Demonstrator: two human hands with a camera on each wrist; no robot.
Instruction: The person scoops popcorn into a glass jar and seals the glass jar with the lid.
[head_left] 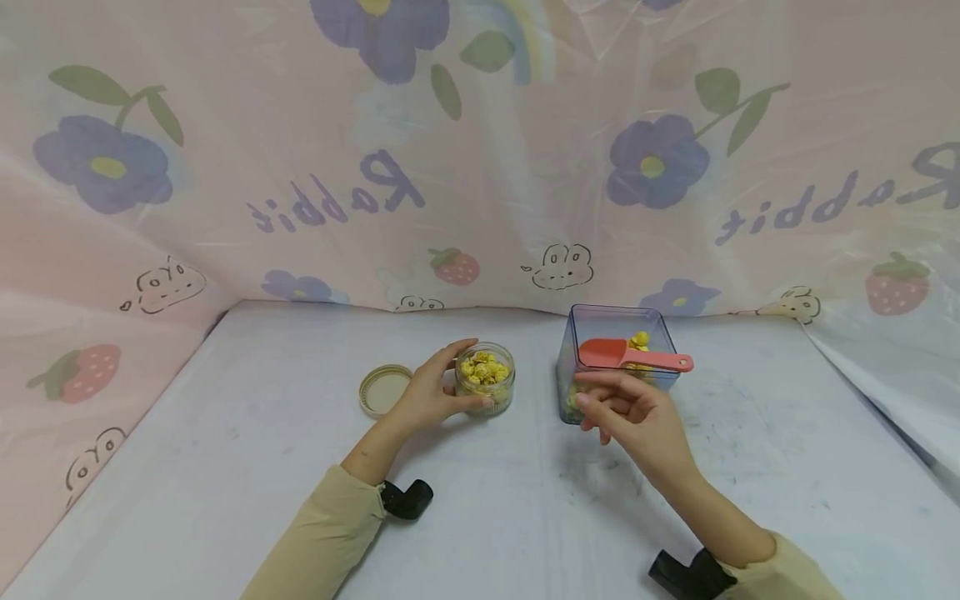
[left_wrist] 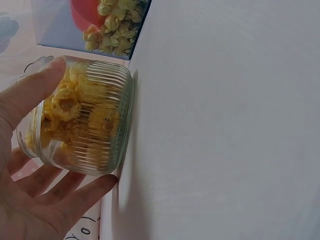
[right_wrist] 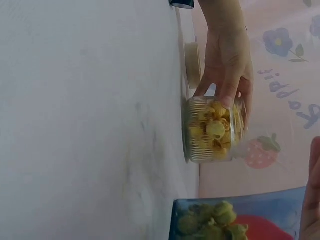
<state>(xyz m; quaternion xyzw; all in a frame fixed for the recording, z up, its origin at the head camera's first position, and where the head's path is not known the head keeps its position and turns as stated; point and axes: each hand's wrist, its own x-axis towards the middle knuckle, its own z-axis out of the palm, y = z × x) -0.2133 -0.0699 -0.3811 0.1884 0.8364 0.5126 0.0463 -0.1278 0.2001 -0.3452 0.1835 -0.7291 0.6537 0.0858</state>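
Note:
My left hand (head_left: pixel 431 393) holds a small ribbed glass jar (left_wrist: pixel 107 135) from its left side, thumb at the front and fingers behind. Yellow popcorn (head_left: pixel 483 367) fills the jar, which stands upright on the white table with its mouth uncovered. To the right stands a clear bluish square container (head_left: pixel 564 390) with more popcorn (right_wrist: pixel 220 215) inside. A red scoop (head_left: pixel 637 355) rests in its mouth, the handle lying across the right rim. My right hand (head_left: pixel 637 421) hovers in front of this container, fingers loosely bent, and no object shows in it.
A round jar lid (head_left: pixel 384 392) with a gold rim lies on the table, partly behind my left hand. A pink printed curtain (head_left: pixel 480 192) hangs along the back and sides of the white tabletop (head_left: pixel 480 517).

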